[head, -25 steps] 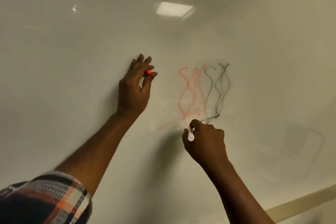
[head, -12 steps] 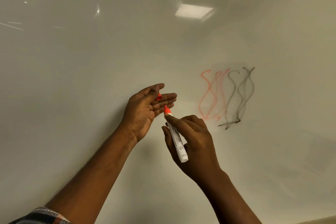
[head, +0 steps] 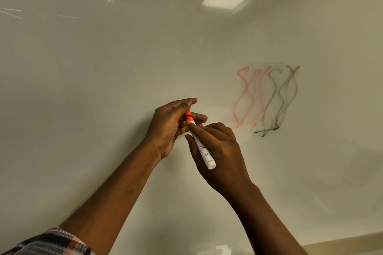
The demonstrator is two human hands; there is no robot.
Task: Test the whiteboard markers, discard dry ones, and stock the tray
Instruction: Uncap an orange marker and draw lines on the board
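**Red marker, cap end in left hand, both hands at the board**

Head view:
- Right hand grips the white marker by its barrel: fingers curled round it, index finger lying along the top towards the tip end. The blunt rear end sticks out down and right, past the palm.
- Left hand pinches the red cap between thumb on top and fingertips below. The remaining fingers are loosely bent and close together.
- Cap sits in line with the barrel and meets its front end. Can't tell if it's fully seated.
- Marker is held in the air in front of the whiteboard, tilted up-left, near frame centre. It isn't touching the board.
- On the board, right of the hands: faint red squiggles, with black squiggles just beside them, overlapping at the bottom.
- Ceiling light reflection on the board, top centre.
- Plaid sleeve on the left arm, bottom-left corner. Right forearm is bare.
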